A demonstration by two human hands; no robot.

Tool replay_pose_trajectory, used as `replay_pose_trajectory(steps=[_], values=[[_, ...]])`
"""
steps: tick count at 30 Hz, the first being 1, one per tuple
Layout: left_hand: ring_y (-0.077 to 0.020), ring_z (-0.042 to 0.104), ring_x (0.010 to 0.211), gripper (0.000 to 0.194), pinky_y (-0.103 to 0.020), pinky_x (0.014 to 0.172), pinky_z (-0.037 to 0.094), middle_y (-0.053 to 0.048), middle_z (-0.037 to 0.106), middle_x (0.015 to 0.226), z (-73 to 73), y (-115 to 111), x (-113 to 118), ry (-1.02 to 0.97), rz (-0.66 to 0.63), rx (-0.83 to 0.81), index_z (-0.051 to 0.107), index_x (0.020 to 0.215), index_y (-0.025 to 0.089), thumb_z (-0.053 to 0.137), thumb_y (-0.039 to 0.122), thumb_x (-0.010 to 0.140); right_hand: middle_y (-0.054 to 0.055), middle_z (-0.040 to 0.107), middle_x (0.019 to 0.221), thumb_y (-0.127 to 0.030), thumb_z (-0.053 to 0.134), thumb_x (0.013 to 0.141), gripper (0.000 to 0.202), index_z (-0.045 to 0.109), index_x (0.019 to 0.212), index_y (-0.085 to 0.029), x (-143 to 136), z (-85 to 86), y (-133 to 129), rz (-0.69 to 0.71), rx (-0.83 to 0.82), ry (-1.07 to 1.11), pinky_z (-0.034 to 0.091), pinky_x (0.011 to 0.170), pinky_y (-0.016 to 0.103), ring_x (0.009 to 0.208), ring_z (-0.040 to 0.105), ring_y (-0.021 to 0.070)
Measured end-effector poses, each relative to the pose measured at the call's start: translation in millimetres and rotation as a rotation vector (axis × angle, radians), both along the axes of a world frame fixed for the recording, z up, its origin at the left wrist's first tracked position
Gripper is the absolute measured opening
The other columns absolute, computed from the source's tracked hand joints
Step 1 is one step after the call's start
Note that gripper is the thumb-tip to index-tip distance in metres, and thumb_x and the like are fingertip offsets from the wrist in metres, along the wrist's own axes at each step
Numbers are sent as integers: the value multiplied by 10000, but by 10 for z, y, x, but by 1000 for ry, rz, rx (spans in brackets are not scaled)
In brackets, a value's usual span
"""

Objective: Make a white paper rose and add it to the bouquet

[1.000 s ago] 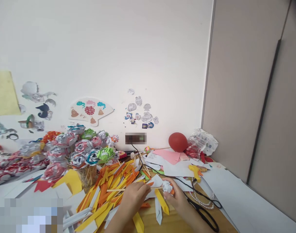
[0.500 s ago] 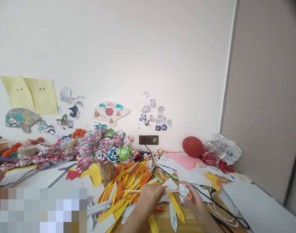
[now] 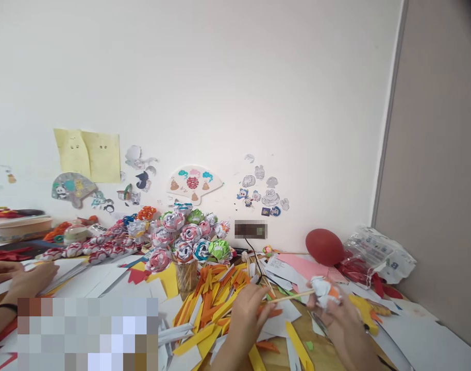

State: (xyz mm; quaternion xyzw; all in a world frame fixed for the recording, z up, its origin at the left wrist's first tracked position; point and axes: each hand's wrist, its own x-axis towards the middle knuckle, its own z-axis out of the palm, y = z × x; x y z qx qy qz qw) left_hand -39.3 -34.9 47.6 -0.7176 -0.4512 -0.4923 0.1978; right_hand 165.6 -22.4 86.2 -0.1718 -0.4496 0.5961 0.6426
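Observation:
A thin wooden stick [image 3: 291,297] runs from my left hand [image 3: 248,315] to a paper flower [image 3: 323,292] of white with some orange. My left hand is closed round the stick. Around the flower head at the stick's right end, the fingers of my right hand [image 3: 344,320] are wrapped. Below and left of my hands lie folded strips of yellow, orange and white paper [image 3: 220,304], piled loosely on the wooden table [image 3: 274,358].
Finished paper flowers [image 3: 191,234] stand in a holder behind the strips. A yellow glue gun [image 3: 365,312], a red balloon [image 3: 324,246] and a plastic bag [image 3: 382,252] are at the right. Another person's hands [image 3: 27,281] work at the far left. A black cord crosses the table.
My view has swung left, so the scene sits further right. The flower has risen and turned in my right hand, and the stick now slants upward to the right.

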Motion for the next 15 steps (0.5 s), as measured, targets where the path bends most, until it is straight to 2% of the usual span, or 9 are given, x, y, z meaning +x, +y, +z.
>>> replay_pose_trajectory(steps=[2,5,8,11,15], values=[[-197,605,852,176,-325,738,483,-81,660,899,25,4,-139,-98,72,10,586,975,194,482,231,837,29,629,811,-330,720,636,305,605,898,-226,72,312,29,-50,70,43,506,649,306,660,580,158],[-187,603,764,175,-323,695,473,-56,653,794,5,35,-367,-250,201,31,593,842,195,421,221,859,33,603,848,-369,657,672,273,602,905,-238,143,841,63,-111,208,50,494,563,285,617,553,145],[-187,597,720,193,-315,668,459,-50,639,745,-36,57,-567,-360,318,18,573,793,186,403,246,864,23,553,834,-392,577,715,236,602,904,-253,56,1361,81,-193,384,50,481,564,274,584,519,121],[-193,576,662,232,-317,640,439,-41,595,666,-69,62,-747,-444,455,-13,547,724,186,387,282,863,17,534,835,-399,546,727,230,576,906,-257,-247,1778,99,-184,532,43,479,589,279,626,522,125],[-244,564,670,236,-363,628,434,-60,571,664,-131,81,-988,-704,656,-102,526,714,189,429,377,818,21,547,833,-446,535,741,292,530,942,-234,-861,2137,117,-39,645,-51,497,641,314,646,531,131]])
